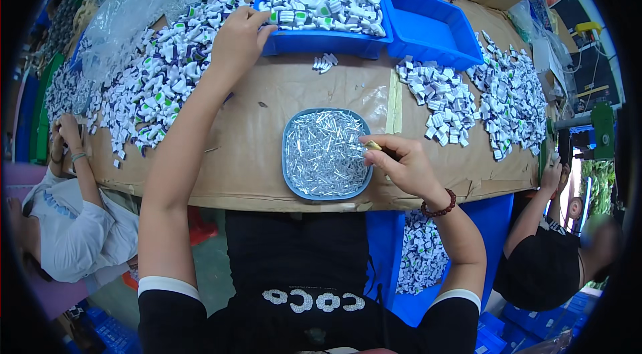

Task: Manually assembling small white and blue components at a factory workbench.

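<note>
My left hand (239, 38) is at the left end of a blue bin (321, 44) heaped with small white plastic pieces (328, 10) with green and purple parts. Its thumb and forefinger come together by the bin's rim; whatever is between them is hidden. My right hand (406, 165) is closed in a pinch at the right rim of a blue-grey square tub (286, 173). Thin silvery metal pins (326, 153) fill that tub. Something small and yellowish (372, 145) shows at the right fingertips, too small to name.
A second blue bin (428, 20) holds nothing. Piles of white pieces lie left (167, 80) and right (441, 100) on the brown-covered table (254, 133). A few pieces (325, 63) lie by the full bin. Co-workers sit at the left (80, 220) and right (548, 254).
</note>
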